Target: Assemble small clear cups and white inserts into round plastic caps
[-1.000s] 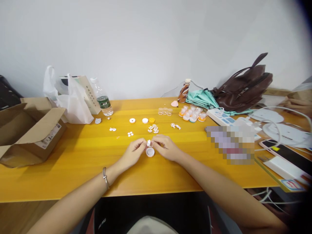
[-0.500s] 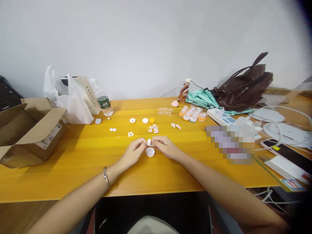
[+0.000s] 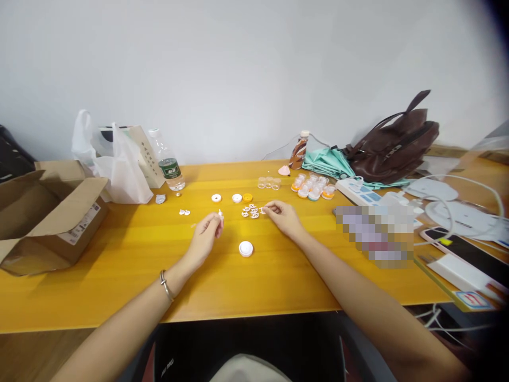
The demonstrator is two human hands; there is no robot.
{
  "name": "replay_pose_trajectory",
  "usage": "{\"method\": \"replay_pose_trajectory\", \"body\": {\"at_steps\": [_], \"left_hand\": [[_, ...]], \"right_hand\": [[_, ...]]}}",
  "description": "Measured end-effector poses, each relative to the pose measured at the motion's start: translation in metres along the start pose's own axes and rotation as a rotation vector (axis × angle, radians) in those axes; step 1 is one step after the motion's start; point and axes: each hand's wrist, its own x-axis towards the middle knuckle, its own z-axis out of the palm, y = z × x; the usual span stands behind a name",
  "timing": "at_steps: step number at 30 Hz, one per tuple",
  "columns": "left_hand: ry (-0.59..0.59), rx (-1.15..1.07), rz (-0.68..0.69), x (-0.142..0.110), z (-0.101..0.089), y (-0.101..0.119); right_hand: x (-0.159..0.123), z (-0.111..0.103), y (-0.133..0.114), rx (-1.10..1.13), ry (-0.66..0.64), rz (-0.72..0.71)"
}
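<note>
My left hand (image 3: pixel 207 232) is raised a little over the yellow table (image 3: pixel 119 265), fingers pinched on a tiny white piece (image 3: pixel 220 214). My right hand (image 3: pixel 283 216) reaches forward, its fingertips pinched on another small white piece (image 3: pixel 262 210) at the edge of a cluster of small white pieces (image 3: pixel 249 211). A round white cap (image 3: pixel 245 248) lies on the table between and just in front of both hands, touched by neither. Behind the cluster sit three small discs (image 3: pixel 236 198), white and orange.
An open cardboard box (image 3: pixel 43 212) stands at the left, with a white plastic bag (image 3: pixel 115 164) and water bottle (image 3: pixel 167 162) behind. Orange-based small cases (image 3: pixel 314 188), a power strip (image 3: pixel 360 192), brown bag (image 3: pixel 397 143), phone (image 3: pixel 465 249) and cables crowd the right.
Both hands were together above the white cap, holding one small white piece. They have parted: left moved forward-left with a piece, right moved forward to the cluster. The cap stays put.
</note>
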Motion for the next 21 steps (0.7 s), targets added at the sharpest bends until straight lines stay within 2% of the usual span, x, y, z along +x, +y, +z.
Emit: {"method": "replay_pose_trajectory", "body": {"at_steps": [7,13,21], "left_hand": [[-0.059,0.092,0.034,-0.002,0.003,0.001],[-0.138,0.148,0.009,-0.004,0.007,-0.005],[-0.169,0.155,-0.006,-0.004,0.008,-0.003]], "right_hand": [[0.007,0.005,0.017,-0.076,-0.013,0.054],[0.007,0.008,0.018,-0.071,-0.037,0.057],[0.007,0.011,0.017,-0.014,-0.048,0.043]]}}
